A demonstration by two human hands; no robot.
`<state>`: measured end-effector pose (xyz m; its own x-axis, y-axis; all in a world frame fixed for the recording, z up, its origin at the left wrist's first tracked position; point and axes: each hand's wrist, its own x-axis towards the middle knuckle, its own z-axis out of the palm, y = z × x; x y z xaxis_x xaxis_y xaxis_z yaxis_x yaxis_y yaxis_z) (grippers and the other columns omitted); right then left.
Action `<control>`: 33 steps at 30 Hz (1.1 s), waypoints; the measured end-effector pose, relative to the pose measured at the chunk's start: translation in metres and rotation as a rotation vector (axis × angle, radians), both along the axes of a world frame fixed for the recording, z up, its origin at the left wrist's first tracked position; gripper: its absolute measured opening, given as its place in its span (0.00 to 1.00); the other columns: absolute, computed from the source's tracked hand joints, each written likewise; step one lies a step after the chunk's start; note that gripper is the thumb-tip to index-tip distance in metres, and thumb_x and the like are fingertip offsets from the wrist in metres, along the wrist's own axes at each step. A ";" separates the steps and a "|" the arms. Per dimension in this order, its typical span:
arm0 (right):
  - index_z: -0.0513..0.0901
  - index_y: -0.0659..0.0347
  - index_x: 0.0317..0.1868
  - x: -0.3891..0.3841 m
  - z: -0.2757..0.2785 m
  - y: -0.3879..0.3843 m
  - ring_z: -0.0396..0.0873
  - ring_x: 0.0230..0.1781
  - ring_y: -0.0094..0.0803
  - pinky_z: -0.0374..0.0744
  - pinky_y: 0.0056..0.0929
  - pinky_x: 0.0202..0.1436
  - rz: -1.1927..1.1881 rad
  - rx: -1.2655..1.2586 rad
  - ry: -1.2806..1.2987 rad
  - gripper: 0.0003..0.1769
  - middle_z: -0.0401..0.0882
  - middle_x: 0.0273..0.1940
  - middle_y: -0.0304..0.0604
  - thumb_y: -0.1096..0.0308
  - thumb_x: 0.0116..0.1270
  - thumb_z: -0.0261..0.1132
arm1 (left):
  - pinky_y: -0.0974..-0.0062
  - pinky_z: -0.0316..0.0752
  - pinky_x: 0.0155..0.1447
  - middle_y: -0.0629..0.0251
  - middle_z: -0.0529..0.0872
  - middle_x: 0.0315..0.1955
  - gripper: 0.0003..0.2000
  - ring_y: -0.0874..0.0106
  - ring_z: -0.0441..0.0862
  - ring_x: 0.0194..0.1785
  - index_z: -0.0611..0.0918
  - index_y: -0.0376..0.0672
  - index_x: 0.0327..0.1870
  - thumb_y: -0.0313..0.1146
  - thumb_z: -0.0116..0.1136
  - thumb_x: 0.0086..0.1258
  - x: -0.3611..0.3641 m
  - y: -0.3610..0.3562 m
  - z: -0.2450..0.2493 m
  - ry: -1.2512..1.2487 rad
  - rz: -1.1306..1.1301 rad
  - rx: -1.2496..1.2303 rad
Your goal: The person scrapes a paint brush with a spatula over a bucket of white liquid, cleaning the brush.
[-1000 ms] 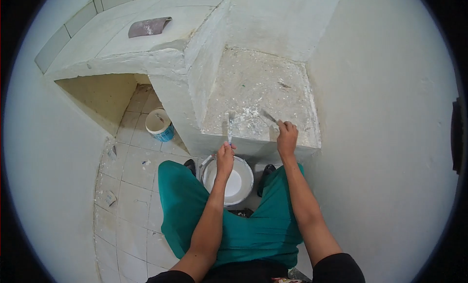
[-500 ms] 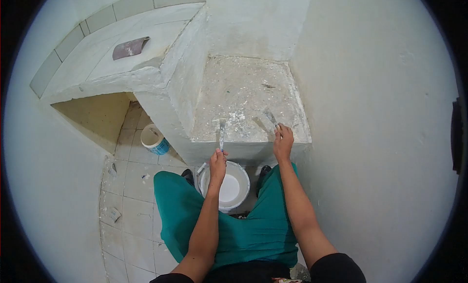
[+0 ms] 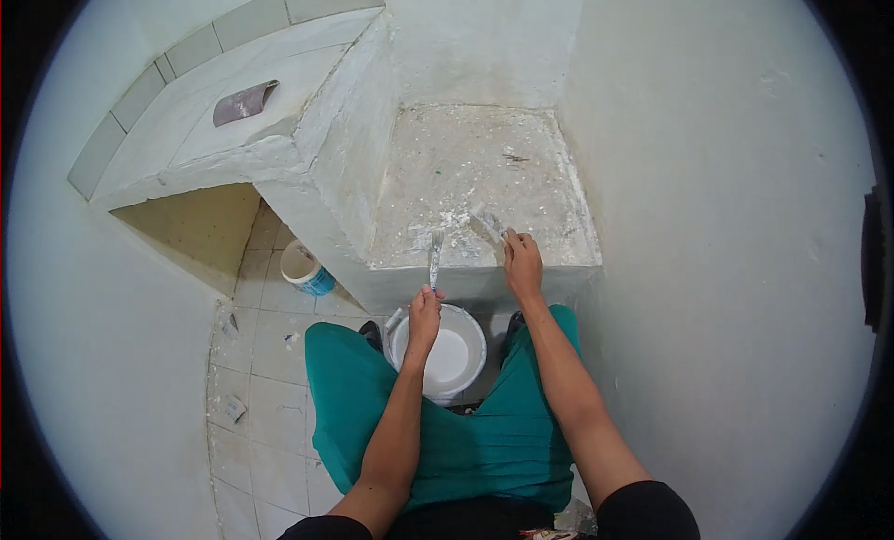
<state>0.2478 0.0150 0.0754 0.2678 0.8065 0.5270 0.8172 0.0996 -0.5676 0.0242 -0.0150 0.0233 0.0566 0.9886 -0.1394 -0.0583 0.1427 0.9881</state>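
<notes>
My left hand (image 3: 426,318) is closed around the handle of a paint-smeared paintbrush (image 3: 436,257), its bristles pointing away from me over the near part of a concrete ledge (image 3: 484,149). A second paintbrush (image 3: 487,223) is gripped in my right hand (image 3: 523,268), tilted left so that its bristles come near the first one's tip. White flakes and paint spots (image 3: 454,218) lie scattered under both brush ends. Below my left hand, a white bucket (image 3: 480,340) with whitish liquid inside stands on the floor between my feet.
A raised tiled counter (image 3: 317,70) to the left bears a curved piece of sandpaper-like sheet (image 3: 246,103). Beneath it, a small white-and-blue pail (image 3: 307,268) stands on the tiled floor (image 3: 270,354). A pale wall (image 3: 717,214) closes off the right side.
My right hand has swung left with its brush, bringing the bristles closer to the other brush. My left hand stays nearly in place; the view has shifted slightly.
</notes>
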 end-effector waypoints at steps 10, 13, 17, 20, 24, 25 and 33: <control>0.79 0.65 0.43 -0.005 -0.015 0.008 0.78 0.45 0.49 0.80 0.45 0.46 -0.188 -0.397 -0.218 0.09 0.77 0.43 0.53 0.71 0.65 0.59 | 0.80 0.59 0.24 0.76 0.68 0.17 0.22 0.84 0.64 0.20 0.78 0.38 0.34 0.47 0.37 0.80 -0.008 0.001 0.007 0.053 0.035 -0.051; 0.79 0.66 0.44 -0.008 -0.010 0.002 0.79 0.46 0.48 0.81 0.43 0.46 -0.217 -0.427 -0.269 0.10 0.77 0.44 0.53 0.74 0.63 0.58 | 0.80 0.59 0.24 0.75 0.68 0.17 0.22 0.83 0.64 0.20 0.78 0.38 0.34 0.47 0.37 0.80 -0.008 0.002 0.005 0.007 0.029 -0.043; 0.79 0.66 0.44 -0.010 -0.007 -0.004 0.79 0.46 0.48 0.81 0.43 0.46 -0.221 -0.458 -0.271 0.10 0.77 0.44 0.53 0.74 0.63 0.57 | 0.80 0.60 0.25 0.75 0.68 0.17 0.23 0.82 0.65 0.21 0.78 0.38 0.35 0.47 0.37 0.80 -0.007 0.005 0.004 0.042 0.032 -0.032; 0.79 0.65 0.43 -0.012 0.001 -0.007 0.79 0.44 0.49 0.80 0.44 0.45 -0.201 -0.393 -0.301 0.09 0.77 0.43 0.54 0.73 0.63 0.58 | 0.80 0.60 0.25 0.75 0.68 0.17 0.23 0.82 0.65 0.21 0.78 0.38 0.35 0.47 0.36 0.80 -0.005 0.004 0.009 -0.012 0.024 -0.041; 0.78 0.65 0.42 -0.005 0.005 -0.009 0.78 0.43 0.51 0.79 0.46 0.43 -0.174 -0.365 -0.320 0.08 0.76 0.41 0.54 0.71 0.64 0.58 | 0.83 0.55 0.21 0.78 0.65 0.17 0.22 0.85 0.60 0.18 0.77 0.40 0.36 0.48 0.36 0.81 -0.003 0.004 0.007 -0.044 0.025 -0.008; 0.78 0.65 0.41 -0.003 0.006 -0.009 0.78 0.43 0.51 0.78 0.47 0.42 -0.163 -0.381 -0.329 0.08 0.76 0.41 0.54 0.70 0.65 0.58 | 0.84 0.53 0.19 0.79 0.64 0.17 0.22 0.87 0.58 0.17 0.76 0.41 0.37 0.49 0.36 0.81 -0.002 0.005 0.007 -0.051 0.024 0.013; 0.77 0.63 0.36 0.011 -0.031 -0.005 0.69 0.16 0.35 0.69 0.36 0.20 -0.030 -0.506 0.642 0.19 0.70 0.20 0.41 0.58 0.76 0.46 | 0.81 0.57 0.23 0.77 0.66 0.17 0.23 0.84 0.62 0.20 0.77 0.39 0.36 0.48 0.36 0.80 0.001 0.007 0.006 -0.072 0.027 -0.026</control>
<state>0.2589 0.0099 0.0447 0.4190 0.8934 -0.1620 0.3159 -0.3108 -0.8965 0.0252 -0.0080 0.0298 0.0411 0.9860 -0.1618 -0.1331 0.1659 0.9771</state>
